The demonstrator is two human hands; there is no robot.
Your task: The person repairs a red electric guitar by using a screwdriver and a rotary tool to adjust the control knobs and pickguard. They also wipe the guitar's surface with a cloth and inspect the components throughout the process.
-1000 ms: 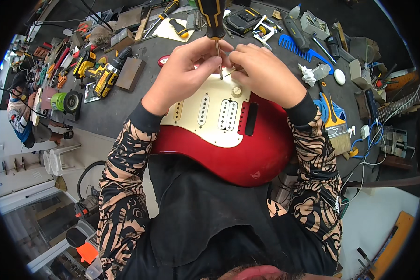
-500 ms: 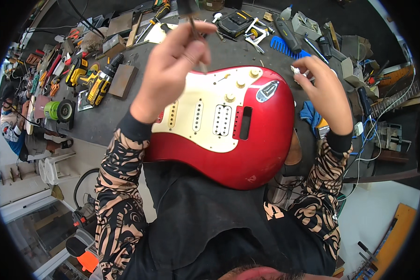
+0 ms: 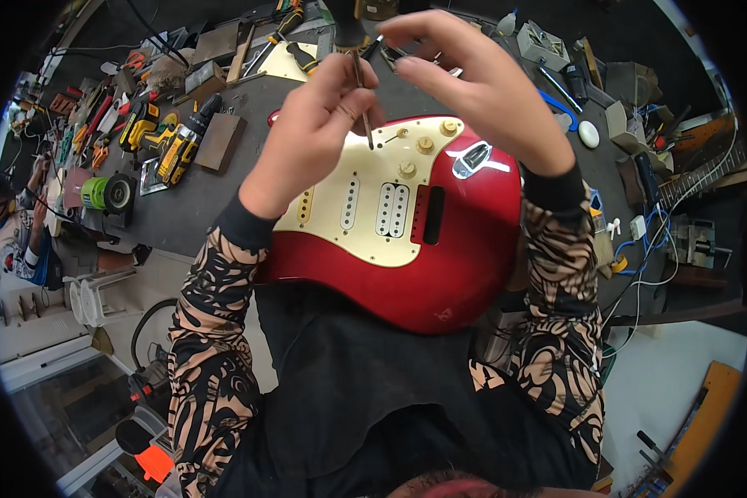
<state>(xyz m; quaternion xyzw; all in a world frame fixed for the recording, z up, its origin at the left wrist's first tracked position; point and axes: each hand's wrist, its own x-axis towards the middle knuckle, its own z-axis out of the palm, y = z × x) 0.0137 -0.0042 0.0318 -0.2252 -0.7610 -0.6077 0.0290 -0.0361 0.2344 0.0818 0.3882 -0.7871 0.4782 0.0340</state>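
Cluttered workbench [image 3: 195, 207]; unstrung red guitar body [image 3: 465, 286] at 12 o'clock, pickguard [image 3: 373, 166] and knobs [image 3: 425, 145] fitted, dark slot [image 3: 434, 214] uncovered; left hand [image 3: 305, 129] at its 11 pinches screwdriver [image 3: 348, 31], right hand [image 3: 494, 95], loosely spread, at 1

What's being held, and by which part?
The left hand holds the screwdriver by its metal shaft, below the handle. Whether the right hand holds anything is unclear.

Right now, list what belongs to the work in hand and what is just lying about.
In use:
- screwdriver, its shaft in the left hand
- red guitar body with cream pickguard, below both hands

Apparently just lying about:
- yellow-and-black drill
- brown block
- white oval object
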